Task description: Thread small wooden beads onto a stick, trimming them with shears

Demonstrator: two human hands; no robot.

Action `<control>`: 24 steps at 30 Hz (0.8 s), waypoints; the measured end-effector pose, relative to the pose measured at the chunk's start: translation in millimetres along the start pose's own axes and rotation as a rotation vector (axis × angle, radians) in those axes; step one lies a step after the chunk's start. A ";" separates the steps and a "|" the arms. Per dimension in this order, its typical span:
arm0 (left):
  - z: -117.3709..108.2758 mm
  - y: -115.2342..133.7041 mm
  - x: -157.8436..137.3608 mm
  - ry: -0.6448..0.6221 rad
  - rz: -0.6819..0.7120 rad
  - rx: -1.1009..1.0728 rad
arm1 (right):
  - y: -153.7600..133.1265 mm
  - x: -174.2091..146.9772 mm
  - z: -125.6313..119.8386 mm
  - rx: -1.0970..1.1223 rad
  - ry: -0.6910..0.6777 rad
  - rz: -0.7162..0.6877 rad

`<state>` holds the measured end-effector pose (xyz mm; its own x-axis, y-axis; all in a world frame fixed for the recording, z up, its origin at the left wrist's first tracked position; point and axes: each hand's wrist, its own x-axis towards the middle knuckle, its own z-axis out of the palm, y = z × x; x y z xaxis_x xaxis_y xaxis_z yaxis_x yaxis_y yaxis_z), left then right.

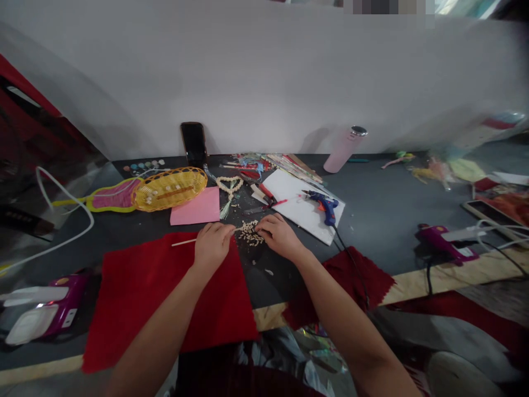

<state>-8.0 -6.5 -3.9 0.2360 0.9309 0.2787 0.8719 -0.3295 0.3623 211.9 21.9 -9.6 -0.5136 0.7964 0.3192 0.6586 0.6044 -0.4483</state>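
Note:
My left hand [214,242] is closed around a thin pale stick [184,242], which sticks out on both sides of the fingers. Its right tip reaches a small heap of beige bead-like pieces [249,236] on the dark table. At the heap's right edge, my right hand [278,234] has its fingers pinched together; whatever they grip is too small to make out. Beneath my left hand and forearm lies a red cloth [140,281]. Just beyond the heap rests a beaded loop with a pale tassel [230,187].
A yellow basket [194,179] and pink paper [196,212] lie at left, behind the cloth. A blue glue gun [324,207] rests on a white board [285,190], its cord running toward the front edge. A pink bottle [344,151] and a phone [193,140] stand by the wall.

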 end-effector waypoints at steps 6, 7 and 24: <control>1.9 -1.2 -0.8 -0.012 -0.019 0.059 | -6.7 -0.1 3.0 -0.058 -0.111 -0.003; 2.7 -1.5 -0.9 -0.003 -0.027 0.060 | -6.0 -0.1 3.8 -0.061 -0.109 0.000; 17.5 49.1 25.9 -0.100 0.158 0.132 | 14.8 -3.5 -16.0 0.126 0.219 0.123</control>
<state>48.5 4.2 5.4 0.4098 0.8824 0.2311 0.8677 -0.4552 0.1996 232.2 28.4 -4.0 -0.2936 0.8574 0.4228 0.6282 0.5064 -0.5907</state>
